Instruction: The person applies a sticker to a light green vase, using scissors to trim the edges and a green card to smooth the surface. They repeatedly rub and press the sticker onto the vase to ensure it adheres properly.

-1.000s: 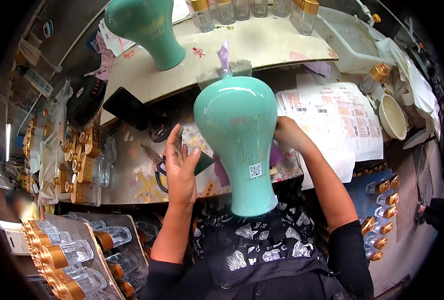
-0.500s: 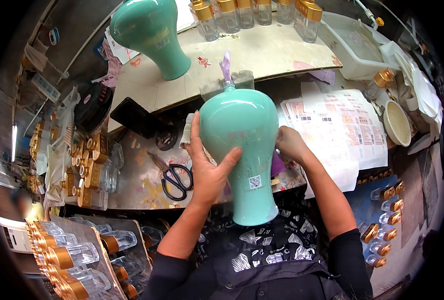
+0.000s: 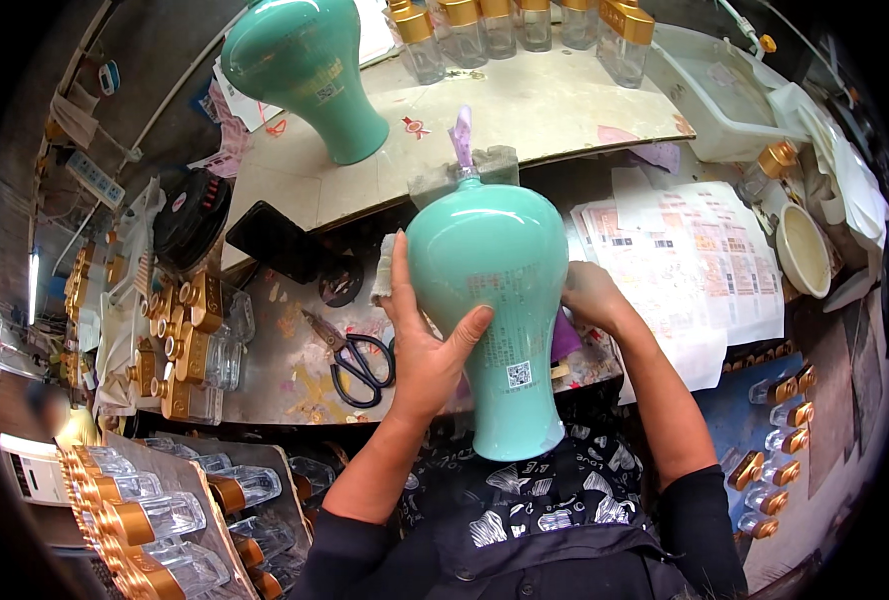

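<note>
A glossy mint-green ceramic bottle [image 3: 495, 235] lies with its base toward my body and its neck pointing away. A twisted purple cloth strip [image 3: 463, 135] sticks up from its neck. My left hand [image 3: 422, 350] is wrapped around the bottle's left side, thumb across the front beside the faint printed lines and a square code label [image 3: 520, 375]. At its right side my right hand [image 3: 595, 297] is curled in close, its fingertips partly hidden behind the bottle, so what they pinch does not show. Below that hand is a purple cloth [image 3: 565, 337].
Black-handled scissors [image 3: 365, 368] and a dark phone [image 3: 270, 240] lie left. A second green bottle [image 3: 300, 85] stands on the raised board [image 3: 555, 115]. Printed sheets [image 3: 695, 270] and a bowl [image 3: 803, 250] are right. Gold-capped glass bottles [image 3: 165, 515] fill racks lower left.
The whole view has shifted slightly, moving the scene a little down and right. Both hands keep their places at the green bottle, and its printed lines show more clearly now.
</note>
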Motion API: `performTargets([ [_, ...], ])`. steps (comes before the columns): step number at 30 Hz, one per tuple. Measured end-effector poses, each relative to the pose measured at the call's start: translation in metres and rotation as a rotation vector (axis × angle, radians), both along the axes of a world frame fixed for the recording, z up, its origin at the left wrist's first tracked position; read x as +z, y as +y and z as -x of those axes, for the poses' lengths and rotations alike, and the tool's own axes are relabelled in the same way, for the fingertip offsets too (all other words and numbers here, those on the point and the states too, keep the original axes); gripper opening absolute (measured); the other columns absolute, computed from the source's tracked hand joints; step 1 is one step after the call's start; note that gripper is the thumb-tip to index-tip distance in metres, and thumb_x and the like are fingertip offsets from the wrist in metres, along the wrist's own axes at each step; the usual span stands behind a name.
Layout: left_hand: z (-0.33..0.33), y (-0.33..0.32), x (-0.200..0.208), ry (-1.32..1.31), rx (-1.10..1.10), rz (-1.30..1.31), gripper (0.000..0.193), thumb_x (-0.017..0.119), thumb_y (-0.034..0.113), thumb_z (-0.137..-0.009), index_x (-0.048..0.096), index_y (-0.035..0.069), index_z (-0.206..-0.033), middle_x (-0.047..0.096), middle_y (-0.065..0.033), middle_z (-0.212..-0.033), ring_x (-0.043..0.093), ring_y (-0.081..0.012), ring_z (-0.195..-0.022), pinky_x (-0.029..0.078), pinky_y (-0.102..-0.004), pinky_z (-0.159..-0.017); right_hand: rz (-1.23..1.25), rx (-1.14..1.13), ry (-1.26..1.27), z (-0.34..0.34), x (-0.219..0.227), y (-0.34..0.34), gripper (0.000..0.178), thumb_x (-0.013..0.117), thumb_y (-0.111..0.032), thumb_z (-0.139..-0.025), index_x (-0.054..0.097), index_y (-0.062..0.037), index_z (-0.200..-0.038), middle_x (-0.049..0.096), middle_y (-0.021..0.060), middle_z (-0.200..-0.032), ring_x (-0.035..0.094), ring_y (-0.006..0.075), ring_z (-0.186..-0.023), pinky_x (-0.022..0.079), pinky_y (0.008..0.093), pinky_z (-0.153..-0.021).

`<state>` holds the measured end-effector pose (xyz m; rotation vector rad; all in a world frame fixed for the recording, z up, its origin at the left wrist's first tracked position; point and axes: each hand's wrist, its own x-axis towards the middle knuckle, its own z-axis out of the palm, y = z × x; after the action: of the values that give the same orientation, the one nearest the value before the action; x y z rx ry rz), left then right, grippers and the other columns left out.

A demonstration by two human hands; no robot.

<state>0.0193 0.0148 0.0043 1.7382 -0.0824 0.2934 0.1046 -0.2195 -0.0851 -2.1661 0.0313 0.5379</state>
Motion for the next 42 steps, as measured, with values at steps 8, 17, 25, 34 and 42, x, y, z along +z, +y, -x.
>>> performTargets([
  [8,-0.002,0.0,-0.003,-0.009,-0.042,0.03,0.109,0.082,0.031,-0.084,0.008,0.009,-0.161,0.033,-0.0206,-0.151,0.035,-0.0301,-0.138,0.027,-0.042,-0.117,-0.047,-0.3,-0.517,0.013,0.033,-0.021,0.017,0.069,-0.014,-0.082,0.061,-0.0006,-0.089,0.063,0.0135,-0.075,0.063,0.0238,-0.069,0.05,0.0367,-0.066],
  [17,-0.004,-0.012,0.014,-0.013,-0.045,0.128,0.1,0.078,0.024,-0.085,0.013,0.007,-0.159,0.037,-0.0198,-0.148,0.04,-0.0282,-0.136,0.03,-0.0402,-0.115,-1.115,-0.345,-0.153,0.037,0.103,-0.035,0.021,0.042,-0.016,-0.097,0.059,-0.0038,-0.097,0.058,0.0034,-0.094,0.056,0.0113,-0.088,0.047,0.0289,-0.082],
  [25,-0.02,0.0,0.017,-0.02,-0.025,0.139,0.089,0.075,0.019,-0.085,0.023,0.006,-0.157,0.04,-0.0194,-0.144,0.046,-0.0275,-0.131,0.037,-0.04,-0.111,-0.26,-0.14,-0.357,0.049,0.138,0.023,0.072,0.072,-0.046,-0.086,0.05,-0.0007,-0.137,0.054,0.0037,-0.06,0.054,0.0119,-0.061,0.044,0.0285,-0.061],
  [34,-0.019,-0.01,0.027,0.019,-0.055,0.17,0.089,0.077,0.016,-0.084,0.025,0.006,-0.156,0.043,-0.0177,-0.14,0.052,-0.026,-0.125,0.046,-0.0385,-0.105,-0.044,-0.027,-0.317,0.041,0.141,0.027,0.099,0.074,-0.058,-0.079,0.037,0.0029,-0.149,0.068,0.0336,-0.105,0.067,0.0457,-0.104,0.053,0.0444,-0.091],
  [42,-0.02,-0.011,0.028,0.035,-0.046,0.198,0.087,0.077,0.018,-0.085,0.027,0.005,-0.155,0.044,-0.018,-0.14,0.051,-0.0254,-0.125,0.045,-0.0384,-0.105,0.005,-0.011,-0.333,0.038,0.143,0.029,0.1,0.073,-0.058,-0.079,0.037,0.0043,-0.148,0.068,0.0336,-0.105,0.067,0.0461,-0.104,0.054,0.0452,-0.091],
])
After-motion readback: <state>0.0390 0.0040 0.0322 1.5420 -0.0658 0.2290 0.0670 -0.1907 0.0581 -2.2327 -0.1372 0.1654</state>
